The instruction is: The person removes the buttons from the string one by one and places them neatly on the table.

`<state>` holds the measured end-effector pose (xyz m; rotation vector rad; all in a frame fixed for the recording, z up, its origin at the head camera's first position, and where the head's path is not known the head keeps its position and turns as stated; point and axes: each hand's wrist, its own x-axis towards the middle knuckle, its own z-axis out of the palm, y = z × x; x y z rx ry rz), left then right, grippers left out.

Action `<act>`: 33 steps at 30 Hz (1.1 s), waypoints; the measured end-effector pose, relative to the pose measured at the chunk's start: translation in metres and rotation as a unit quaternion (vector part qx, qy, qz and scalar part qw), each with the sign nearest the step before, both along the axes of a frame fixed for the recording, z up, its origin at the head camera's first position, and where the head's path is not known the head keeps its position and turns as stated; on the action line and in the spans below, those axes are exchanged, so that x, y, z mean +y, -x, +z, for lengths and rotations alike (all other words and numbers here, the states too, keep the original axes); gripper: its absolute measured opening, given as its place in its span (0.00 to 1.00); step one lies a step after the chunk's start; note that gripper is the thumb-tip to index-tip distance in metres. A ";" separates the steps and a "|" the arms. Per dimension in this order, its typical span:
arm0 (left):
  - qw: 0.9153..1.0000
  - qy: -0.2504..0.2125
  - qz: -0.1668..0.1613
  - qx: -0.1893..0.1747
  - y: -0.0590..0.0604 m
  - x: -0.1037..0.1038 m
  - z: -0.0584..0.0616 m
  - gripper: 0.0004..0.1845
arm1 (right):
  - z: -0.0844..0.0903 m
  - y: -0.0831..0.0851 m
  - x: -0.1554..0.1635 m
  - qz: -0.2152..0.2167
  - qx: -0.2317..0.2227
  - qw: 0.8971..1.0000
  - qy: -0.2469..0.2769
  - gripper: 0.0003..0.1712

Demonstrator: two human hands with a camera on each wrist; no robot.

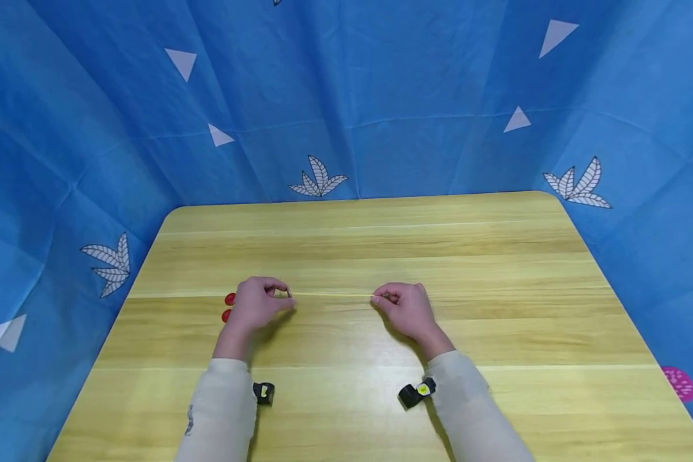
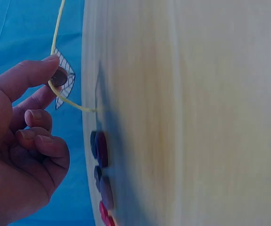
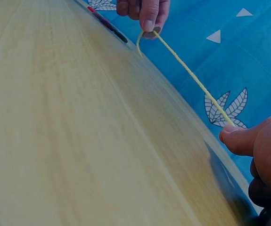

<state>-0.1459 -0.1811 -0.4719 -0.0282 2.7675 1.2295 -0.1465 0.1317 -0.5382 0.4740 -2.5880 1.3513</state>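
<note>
My left hand [image 1: 255, 308] pinches a small dark brown button [image 2: 60, 76] between thumb and fingertips. A yellow string [image 1: 332, 295] runs through or against it; the fingers hide which. In the left wrist view, a short tail of string curves down from the button toward the table. The string's other stretch is pulled straight across to my right hand [image 1: 409, 313], where thumb and forefinger grip it, as the right wrist view also shows. Both hands are above the table. Next to the left hand lie two red buttons [image 1: 230, 299], the rest of the group hidden behind it.
In the left wrist view, several more buttons, dark and purple ones [image 2: 106, 192], lie in a row with the red pieces. The wooden table [image 1: 358, 244] has a blue patterned curtain [image 1: 404, 77] around its back and sides. Black wrist cameras [image 1: 264, 393] sit at both sleeves.
</note>
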 end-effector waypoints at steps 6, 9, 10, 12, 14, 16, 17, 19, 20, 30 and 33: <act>1.000 0.003 0.006 -0.001 0.000 -0.015 0.002 0.11 | 0.000 0.000 -0.001 0.002 0.006 1.000 0.001 0.04; 1.000 0.012 0.013 0.003 0.000 -0.021 0.002 0.11 | 0.000 0.000 -0.001 0.003 0.006 1.000 0.002 0.03; 1.000 0.014 0.015 0.004 0.000 -0.023 0.002 0.12 | 0.000 0.000 -0.001 0.003 0.006 1.000 0.003 0.03; 1.000 0.022 0.022 0.004 0.000 -0.027 0.002 0.12 | 0.000 0.000 -0.001 0.004 0.003 1.000 0.003 0.02; 0.999 0.025 0.029 0.004 -0.001 -0.031 0.001 0.13 | -0.001 0.000 -0.001 0.003 0.001 1.000 0.002 0.02; 0.999 0.027 0.035 0.004 -0.002 -0.036 0.001 0.13 | -0.001 0.000 -0.002 0.002 -0.001 1.000 0.002 0.02; 0.999 0.023 0.040 0.001 -0.003 -0.038 0.001 0.13 | -0.001 0.000 -0.002 0.002 -0.002 1.000 0.003 0.02; 0.999 0.010 0.048 -0.005 -0.004 -0.042 0.000 0.14 | -0.002 0.000 -0.002 0.001 -0.005 1.000 0.006 0.03; 0.999 0.000 0.053 -0.009 -0.004 -0.044 0.000 0.15 | -0.002 0.000 -0.002 0.001 -0.006 1.000 0.009 0.03; 0.998 -0.008 0.068 -0.015 -0.006 -0.058 -0.002 0.16 | -0.001 -0.001 -0.002 -0.032 -0.065 0.996 0.056 0.04; 0.998 0.012 0.063 -0.003 -0.006 -0.059 -0.002 0.15 | 0.000 -0.001 -0.002 -0.052 -0.076 0.992 0.082 0.03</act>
